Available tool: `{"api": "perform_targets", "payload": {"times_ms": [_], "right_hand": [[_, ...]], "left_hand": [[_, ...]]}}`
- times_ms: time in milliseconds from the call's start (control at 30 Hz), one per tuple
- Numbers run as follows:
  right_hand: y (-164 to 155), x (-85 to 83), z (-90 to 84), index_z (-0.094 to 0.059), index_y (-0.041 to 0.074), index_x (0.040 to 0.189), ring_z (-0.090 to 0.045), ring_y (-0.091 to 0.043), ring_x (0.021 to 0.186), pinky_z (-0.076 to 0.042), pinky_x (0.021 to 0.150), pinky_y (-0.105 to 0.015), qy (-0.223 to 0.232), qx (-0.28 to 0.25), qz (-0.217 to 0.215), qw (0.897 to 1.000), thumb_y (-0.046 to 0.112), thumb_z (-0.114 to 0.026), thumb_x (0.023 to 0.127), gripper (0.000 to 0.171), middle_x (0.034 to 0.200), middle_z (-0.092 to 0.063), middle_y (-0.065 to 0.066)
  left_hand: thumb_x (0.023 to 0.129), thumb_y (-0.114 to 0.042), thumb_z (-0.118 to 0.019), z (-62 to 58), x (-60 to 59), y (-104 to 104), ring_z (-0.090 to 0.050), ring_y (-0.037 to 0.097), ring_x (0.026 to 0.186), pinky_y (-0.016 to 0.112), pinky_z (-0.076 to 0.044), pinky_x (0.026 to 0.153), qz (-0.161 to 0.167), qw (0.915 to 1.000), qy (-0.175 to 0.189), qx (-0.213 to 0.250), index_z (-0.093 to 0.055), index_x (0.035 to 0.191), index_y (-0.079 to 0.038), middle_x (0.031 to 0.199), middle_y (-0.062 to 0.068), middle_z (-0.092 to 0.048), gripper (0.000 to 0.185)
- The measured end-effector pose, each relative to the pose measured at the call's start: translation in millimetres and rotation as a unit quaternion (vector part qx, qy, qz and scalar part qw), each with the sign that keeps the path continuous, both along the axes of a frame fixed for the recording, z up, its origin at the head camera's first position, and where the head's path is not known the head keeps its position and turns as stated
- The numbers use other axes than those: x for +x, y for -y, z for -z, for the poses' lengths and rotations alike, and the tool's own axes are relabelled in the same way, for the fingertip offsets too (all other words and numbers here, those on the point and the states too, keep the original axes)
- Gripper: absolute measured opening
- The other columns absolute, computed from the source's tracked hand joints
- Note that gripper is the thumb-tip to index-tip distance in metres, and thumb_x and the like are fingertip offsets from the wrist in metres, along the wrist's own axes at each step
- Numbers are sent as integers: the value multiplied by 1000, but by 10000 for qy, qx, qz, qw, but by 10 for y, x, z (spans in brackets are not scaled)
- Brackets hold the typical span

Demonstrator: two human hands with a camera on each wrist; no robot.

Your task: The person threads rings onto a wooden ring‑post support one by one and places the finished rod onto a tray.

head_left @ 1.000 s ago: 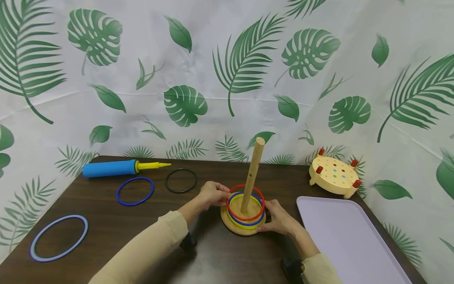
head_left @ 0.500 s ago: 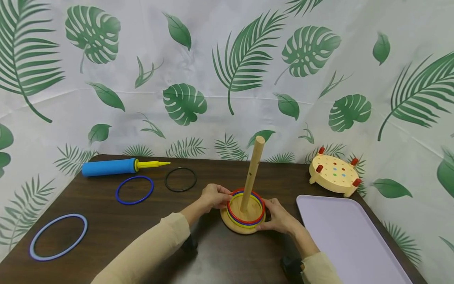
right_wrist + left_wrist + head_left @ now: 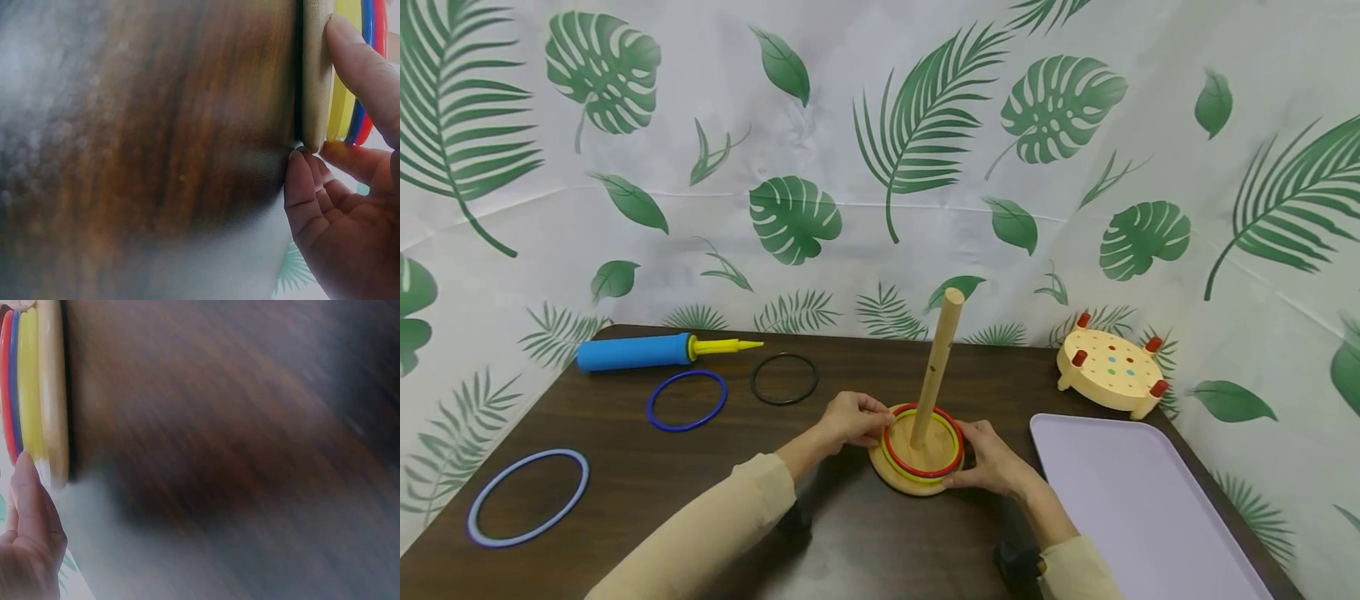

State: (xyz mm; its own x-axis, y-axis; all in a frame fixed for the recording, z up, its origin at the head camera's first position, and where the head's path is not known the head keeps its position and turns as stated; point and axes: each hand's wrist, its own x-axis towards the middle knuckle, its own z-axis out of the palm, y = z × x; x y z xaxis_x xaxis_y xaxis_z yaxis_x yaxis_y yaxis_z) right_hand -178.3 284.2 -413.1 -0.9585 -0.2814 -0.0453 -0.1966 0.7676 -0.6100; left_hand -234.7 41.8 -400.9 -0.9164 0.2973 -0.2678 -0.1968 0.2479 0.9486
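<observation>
A wooden peg (image 3: 937, 367) stands on a round wooden base (image 3: 901, 477) near the table's middle. A red ring (image 3: 923, 473) lies on top of a blue and a yellow ring round the peg. My left hand (image 3: 871, 417) pinches the red ring's left edge. My right hand (image 3: 964, 454) grips the right rim. In the left wrist view a fingertip (image 3: 28, 487) touches the stacked rings (image 3: 26, 381) beside the base (image 3: 53, 394). In the right wrist view the thumb (image 3: 362, 69) lies across the base (image 3: 315, 75) and the yellow ring (image 3: 344, 100), with curled fingers (image 3: 306, 187) under the base's edge.
On the dark table (image 3: 625, 467) lie a blue pump (image 3: 632, 352), a dark blue ring (image 3: 687, 400), a black ring (image 3: 784, 379) and a pale blue ring (image 3: 527, 497) at the left. A lilac tray (image 3: 1120, 500) fills the right front. A round wooden pegboard (image 3: 1111, 371) stands behind it.
Both hands have lowered the red ring down the peg until it lies flat on the blue and yellow rings. The hands stay at its two sides.
</observation>
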Motion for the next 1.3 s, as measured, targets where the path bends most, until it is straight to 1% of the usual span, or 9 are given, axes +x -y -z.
{"api": "perform_targets", "payload": {"times_ms": [100,233,333,467,667,867,1000,1133,1300], "right_hand": [[5,-8,-6,-44,-6,134,-44,-28,105,-42,94,-49,2,-24,2,10000,24,-88,63,89,111,-47,-16],[5,-29,-1,-43,-7,135,-44,-29,106,-42,95,-51,30,-49,-18,10000,26,-88,63,90,112,-47,-17],[-1,-39,-2,-43,-7,135,-44,-31,108,-41,96,-52,46,-68,-45,10000,27,-88,64,91,114,-46,-18],[-12,-45,-2,-43,-7,134,-45,-31,107,-42,96,-52,-9,-26,-76,10000,26,-88,63,90,113,-47,-18],[-22,-39,-3,-44,-8,133,-45,-32,106,-42,94,-53,-124,24,-150,9998,26,-87,64,88,112,-48,-18],[-50,-27,8,-44,-8,134,-45,-31,106,-43,94,-52,-74,78,-93,9999,28,-87,64,89,112,-48,-18],[-66,-19,15,-44,-7,134,-44,-32,107,-43,94,-53,-32,38,-84,10000,29,-87,65,89,113,-47,-18],[-55,-20,19,-43,-8,134,-45,-32,107,-42,94,-53,10,-22,-62,10000,28,-87,64,90,113,-47,-18],[-26,-28,23,-42,-8,135,-46,-30,104,-43,93,-51,105,-56,-72,9999,27,-87,64,91,111,-46,-17]], "left_hand": [[86,-7,-67,-11,-12,88,-64,13,69,32,-59,65,5,10000,-80,-13,-66,97,4,84,8,-65,16],[86,-8,-67,-28,-24,258,-64,17,74,33,-59,66,11,9998,-163,-60,-66,98,3,87,10,-66,17],[87,-10,-67,-43,-29,423,-65,21,79,33,-59,68,73,9997,-204,-70,-65,101,3,90,10,-66,19],[88,-11,-65,-90,-20,656,-65,30,89,34,-58,71,220,9992,-307,-115,-63,104,5,97,15,-66,23],[90,-14,-63,-181,4,1003,-64,35,99,41,-56,80,393,9979,-442,-271,-61,109,6,107,23,-63,27],[91,-16,-62,-259,27,1398,-63,35,101,41,-56,81,511,9954,-614,-523,-59,111,7,104,20,-64,31],[91,-16,-62,-302,49,1698,-64,27,96,42,-55,82,520,9942,-641,-695,-57,113,9,100,15,-65,34],[91,-17,-63,-288,71,2041,-65,21,91,42,-56,81,466,9924,-650,-934,-56,112,10,96,10,-67,36],[91,-17,-63,-249,112,2499,-63,20,88,40,-57,78,277,9860,-702,-1487,-56,111,12,95,11,-66,35]]}}
